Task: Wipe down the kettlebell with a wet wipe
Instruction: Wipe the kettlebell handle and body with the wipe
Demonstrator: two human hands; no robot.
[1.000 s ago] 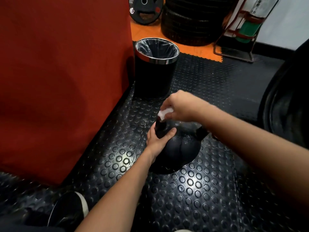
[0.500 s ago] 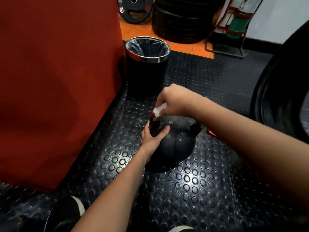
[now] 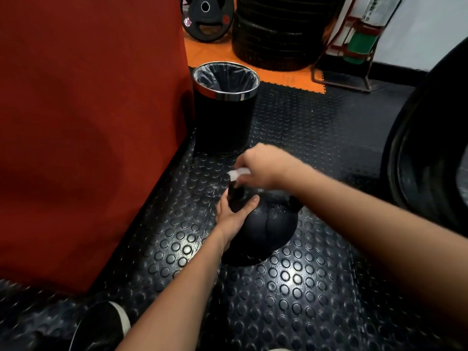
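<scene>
The kettlebell [image 3: 266, 224], set on the studded floor mat [image 3: 291, 287] at 6 o'clock from the bin [image 3: 225, 110], is gripped by the left hand [image 3: 233, 211], while a wet wipe [image 3: 238, 173] is pinched against its handle by the right hand [image 3: 263, 165].

Black studded rubber floor [image 3: 291, 287]. Large red padded block [image 3: 88, 122] along floor's left edge. Black round bin with chrome rim and clear liner [image 3: 225, 110] touching block's corner. Far edge: orange foam mat [image 3: 286, 74], black weight plate [image 3: 206, 16], stacked black tyres [image 3: 278, 31], red metal rack [image 3: 352, 51]. Black-and-white shoe [image 3: 101, 328] at near edge.
</scene>
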